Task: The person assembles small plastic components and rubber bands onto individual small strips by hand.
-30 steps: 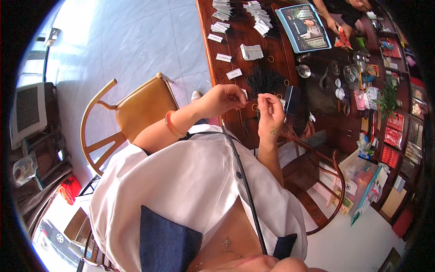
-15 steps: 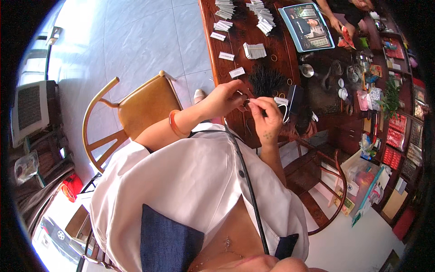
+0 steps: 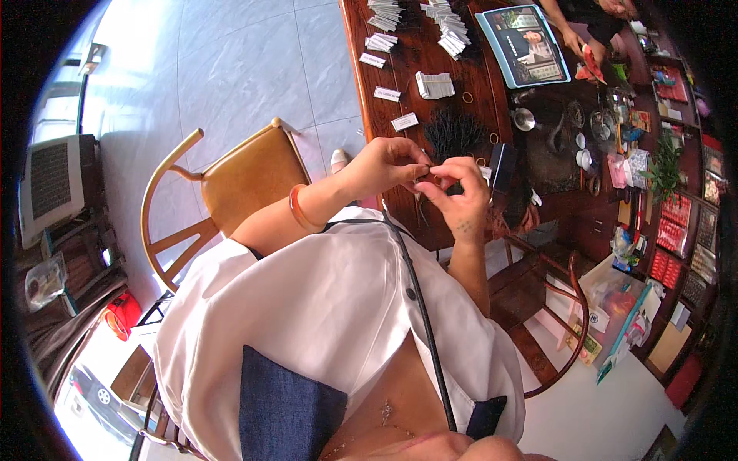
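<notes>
My left hand point(image 3: 390, 167) and my right hand point(image 3: 461, 190) meet above the near end of the wooden table, fingertips pinched together. Between them is a small dark bit, too little to name and mostly covered by the fingers. Just beyond my fingers lies a bundle of thin black cords point(image 3: 452, 132). A single white printed tag point(image 3: 404, 121) lies beside the cords, and another white tag point(image 3: 387, 94) is farther up the left edge. A neat stack of white tags point(image 3: 436, 86) stands behind the bundle.
Fanned tags point(image 3: 450, 38) cover the table's far part, beside a tablet point(image 3: 524, 46) in a light blue case. Across the table, a person's hand point(image 3: 571, 40) holds a red slice of fruit point(image 3: 592, 63). A dark box point(image 3: 503, 167) stands right; a tan chair point(image 3: 254, 173) stands left.
My right hand has turned and curled its fingers in more, and moved slightly right. The left hand stays nearly in place, its fingertips still meeting the right's.
</notes>
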{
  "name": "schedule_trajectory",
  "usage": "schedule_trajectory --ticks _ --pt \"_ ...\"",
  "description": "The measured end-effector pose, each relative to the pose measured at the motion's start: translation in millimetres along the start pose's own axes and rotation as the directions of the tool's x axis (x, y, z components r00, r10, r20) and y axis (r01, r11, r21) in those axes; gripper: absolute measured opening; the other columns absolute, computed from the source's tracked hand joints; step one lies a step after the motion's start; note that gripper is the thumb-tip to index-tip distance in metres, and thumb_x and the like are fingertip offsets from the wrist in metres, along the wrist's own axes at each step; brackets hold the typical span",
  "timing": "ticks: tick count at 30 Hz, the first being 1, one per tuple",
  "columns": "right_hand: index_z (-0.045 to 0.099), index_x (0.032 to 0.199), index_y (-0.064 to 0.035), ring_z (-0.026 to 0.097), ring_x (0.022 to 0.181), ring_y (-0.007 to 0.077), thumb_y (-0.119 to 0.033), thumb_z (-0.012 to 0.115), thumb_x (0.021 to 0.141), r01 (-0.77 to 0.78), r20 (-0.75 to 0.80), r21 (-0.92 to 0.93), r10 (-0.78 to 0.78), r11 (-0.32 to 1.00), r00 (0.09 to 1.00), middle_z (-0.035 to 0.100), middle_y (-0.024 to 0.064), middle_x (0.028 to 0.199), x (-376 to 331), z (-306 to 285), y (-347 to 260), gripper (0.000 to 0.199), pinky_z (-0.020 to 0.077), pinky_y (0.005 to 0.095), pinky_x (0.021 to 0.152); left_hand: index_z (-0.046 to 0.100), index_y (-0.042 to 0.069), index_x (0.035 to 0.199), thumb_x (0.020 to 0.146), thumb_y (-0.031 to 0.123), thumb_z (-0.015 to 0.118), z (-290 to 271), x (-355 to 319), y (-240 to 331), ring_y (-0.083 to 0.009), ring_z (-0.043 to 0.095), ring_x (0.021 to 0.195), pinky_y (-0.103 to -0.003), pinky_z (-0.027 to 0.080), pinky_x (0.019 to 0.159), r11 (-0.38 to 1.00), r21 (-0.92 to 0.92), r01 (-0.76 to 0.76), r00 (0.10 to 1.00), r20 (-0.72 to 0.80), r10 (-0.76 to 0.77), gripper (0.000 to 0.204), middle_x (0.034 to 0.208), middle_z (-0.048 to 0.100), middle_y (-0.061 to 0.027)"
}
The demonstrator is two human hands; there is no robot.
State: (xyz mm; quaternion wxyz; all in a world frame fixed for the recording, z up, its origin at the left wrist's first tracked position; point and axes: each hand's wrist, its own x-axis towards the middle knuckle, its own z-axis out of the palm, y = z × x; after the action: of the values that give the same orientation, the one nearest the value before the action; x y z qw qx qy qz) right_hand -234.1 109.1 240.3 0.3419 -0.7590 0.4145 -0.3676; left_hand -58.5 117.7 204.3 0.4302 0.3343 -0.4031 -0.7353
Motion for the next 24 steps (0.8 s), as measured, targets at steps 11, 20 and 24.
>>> schedule_trajectory --ticks 11,20,24 --pt "0.062 0.079 -0.0039 0.06 0.072 0.0217 0.0 0.071 0.069 0.017 -0.107 -0.151 -0.034 0.988 0.994 0.06 0.0081 0.079 4 5 -5 0.014 0.0474 0.0292 0.064 0.053 0.0 0.093 0.089 0.008 0.053 -1 3 -15 -0.0182 0.059 0.092 -0.032 0.051 0.08 0.925 -0.38 0.013 1.0 0.002 -0.014 0.009 0.101 0.058 -0.0112" --pt "0.052 0.092 -0.0009 0.048 0.065 0.0068 -0.003 0.055 0.087 -0.128 -0.188 0.457 0.236 0.88 0.953 0.05 0.0016 0.084 -3 2 12 0.007 0.0408 0.019 0.059 0.058 0.001 0.097 0.087 0.013 0.058 2 3 -3 -0.0167 0.061 0.084 -0.029 0.05 0.077 0.982 -0.178 0.069 0.997 -0.012 -0.072 0.016 0.092 0.062 -0.0096" --pt "0.051 0.094 -0.0013 0.048 0.066 0.0075 -0.004 0.055 0.087 -0.132 -0.196 0.524 0.27 0.841 0.943 0.05 0.0016 0.081 -4 5 15 0.008 0.0415 0.0202 0.06 0.061 0.0 0.097 0.087 0.014 0.058 3 3 -4 -0.015 0.061 0.084 -0.026 0.05 0.073 0.994 -0.11 0.003 1.0 -0.004 -0.003 0.018 0.092 0.062 -0.0084"
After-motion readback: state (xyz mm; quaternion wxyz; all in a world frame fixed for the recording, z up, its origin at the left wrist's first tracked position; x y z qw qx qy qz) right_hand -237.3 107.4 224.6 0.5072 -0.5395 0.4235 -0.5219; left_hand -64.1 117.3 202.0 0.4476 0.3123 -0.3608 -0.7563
